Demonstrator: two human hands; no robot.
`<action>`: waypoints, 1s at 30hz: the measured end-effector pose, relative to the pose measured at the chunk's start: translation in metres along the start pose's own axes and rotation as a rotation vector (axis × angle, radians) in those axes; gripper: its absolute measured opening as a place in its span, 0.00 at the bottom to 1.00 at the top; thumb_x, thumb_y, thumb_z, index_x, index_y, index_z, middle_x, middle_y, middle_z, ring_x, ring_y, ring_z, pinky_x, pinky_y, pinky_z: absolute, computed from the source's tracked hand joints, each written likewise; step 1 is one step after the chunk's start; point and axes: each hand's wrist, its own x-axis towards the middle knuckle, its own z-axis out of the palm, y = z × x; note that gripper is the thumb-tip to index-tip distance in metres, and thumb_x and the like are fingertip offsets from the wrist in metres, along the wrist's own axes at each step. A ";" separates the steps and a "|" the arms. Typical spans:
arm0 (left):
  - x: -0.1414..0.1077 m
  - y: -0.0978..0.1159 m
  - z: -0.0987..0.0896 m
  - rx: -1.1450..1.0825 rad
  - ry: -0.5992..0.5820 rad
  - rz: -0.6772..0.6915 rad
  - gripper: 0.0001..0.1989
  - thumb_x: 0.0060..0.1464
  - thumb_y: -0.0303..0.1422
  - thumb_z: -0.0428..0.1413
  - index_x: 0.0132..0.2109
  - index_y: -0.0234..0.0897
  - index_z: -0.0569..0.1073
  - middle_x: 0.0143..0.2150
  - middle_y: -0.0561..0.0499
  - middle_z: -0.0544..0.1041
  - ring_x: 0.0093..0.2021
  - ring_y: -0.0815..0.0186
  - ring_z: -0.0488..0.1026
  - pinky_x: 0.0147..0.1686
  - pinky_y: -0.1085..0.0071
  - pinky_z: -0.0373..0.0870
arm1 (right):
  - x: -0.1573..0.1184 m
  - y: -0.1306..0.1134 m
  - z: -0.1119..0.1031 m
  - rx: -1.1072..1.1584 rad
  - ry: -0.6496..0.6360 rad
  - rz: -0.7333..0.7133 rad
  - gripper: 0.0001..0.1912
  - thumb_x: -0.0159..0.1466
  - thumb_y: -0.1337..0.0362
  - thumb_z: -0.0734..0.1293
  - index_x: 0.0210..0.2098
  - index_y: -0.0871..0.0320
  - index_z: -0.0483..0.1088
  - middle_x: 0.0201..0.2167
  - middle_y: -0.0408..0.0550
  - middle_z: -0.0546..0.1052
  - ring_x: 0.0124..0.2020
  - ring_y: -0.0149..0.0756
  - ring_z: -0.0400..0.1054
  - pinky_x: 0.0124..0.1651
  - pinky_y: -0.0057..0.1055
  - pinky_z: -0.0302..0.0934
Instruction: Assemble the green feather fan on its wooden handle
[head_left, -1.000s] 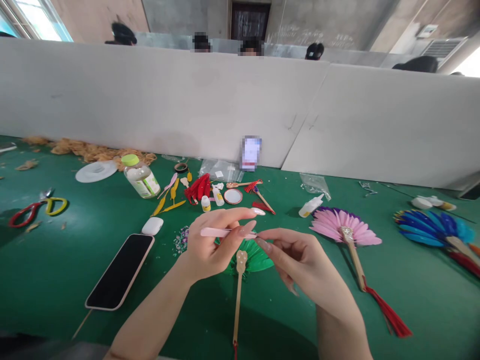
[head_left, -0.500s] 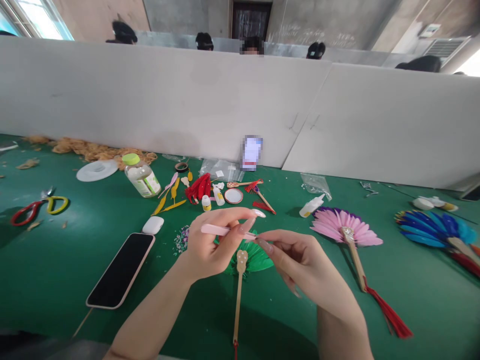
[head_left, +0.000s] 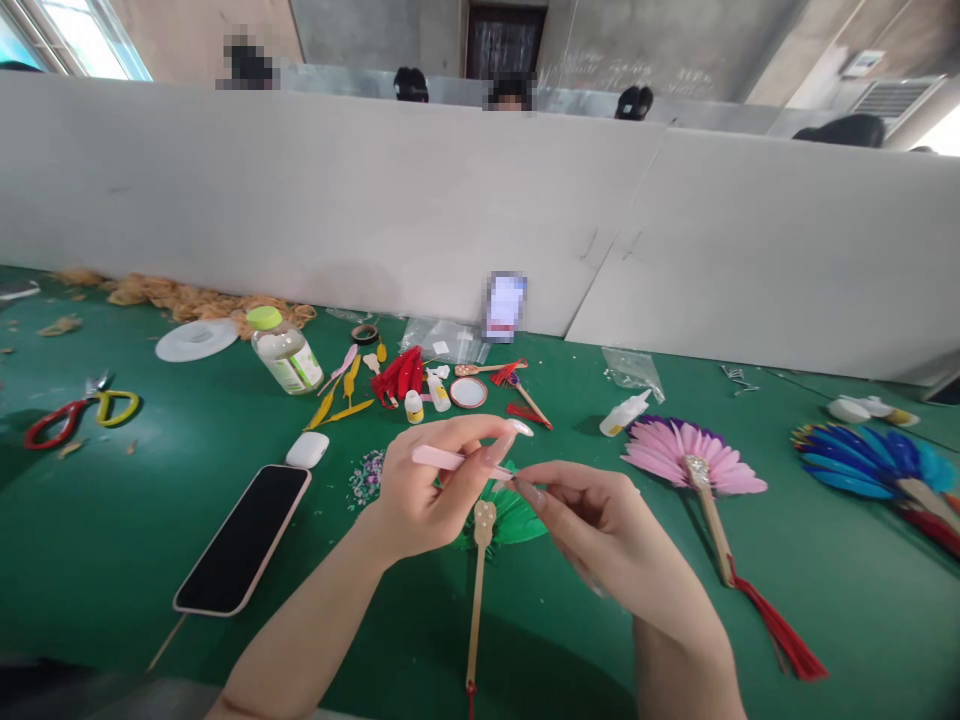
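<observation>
A slim pale pink tool (head_left: 436, 458) is pinched between the thumb and fingers of my left hand (head_left: 424, 495). The thumb and index finger of my right hand (head_left: 600, 515) close on the tool's right end; whether something small is there too is hidden. Below both hands lies a green feather fan (head_left: 521, 515), partly covered by them. Its wooden handle (head_left: 477, 610) points toward me, with pearly dots on the head and a red cord at the bottom. Small purple and white beads (head_left: 366, 478) are scattered left of the fan.
A black-screened phone (head_left: 244, 540), earbud case (head_left: 307, 450), scissors (head_left: 116, 405) and bottle (head_left: 285, 350) lie left. Red feathers (head_left: 401, 375) and glue bottles (head_left: 437, 391) are behind my hands. A pink fan (head_left: 694, 455) and blue fan (head_left: 870, 460) lie right. Beyond stands a white partition (head_left: 337, 200).
The pink tool and my left hand have shifted very slightly to the right. Otherwise the grip of both hands looks the same.
</observation>
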 end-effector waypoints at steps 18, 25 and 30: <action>0.000 0.001 0.000 -0.088 0.078 -0.084 0.10 0.55 0.28 0.51 0.43 0.38 0.74 0.19 0.56 0.67 0.16 0.76 0.61 0.13 0.80 0.59 | 0.000 -0.001 -0.004 0.041 -0.045 -0.004 0.21 0.60 0.51 0.62 0.41 0.62 0.71 0.11 0.35 0.56 0.10 0.21 0.48 0.13 0.21 0.47; 0.001 -0.002 -0.002 -0.297 0.081 -0.144 0.09 0.56 0.30 0.51 0.42 0.39 0.73 0.16 0.58 0.63 0.14 0.77 0.61 0.12 0.81 0.58 | -0.002 0.001 -0.009 0.029 -0.036 -0.007 0.19 0.61 0.53 0.62 0.43 0.61 0.70 0.12 0.35 0.57 0.10 0.21 0.49 0.13 0.20 0.48; 0.003 -0.005 -0.002 -0.453 0.074 -0.166 0.09 0.56 0.34 0.50 0.41 0.38 0.73 0.15 0.59 0.62 0.13 0.77 0.60 0.11 0.81 0.58 | -0.006 0.000 -0.008 0.020 -0.006 -0.014 0.19 0.61 0.53 0.62 0.42 0.60 0.71 0.11 0.35 0.57 0.10 0.21 0.50 0.12 0.20 0.47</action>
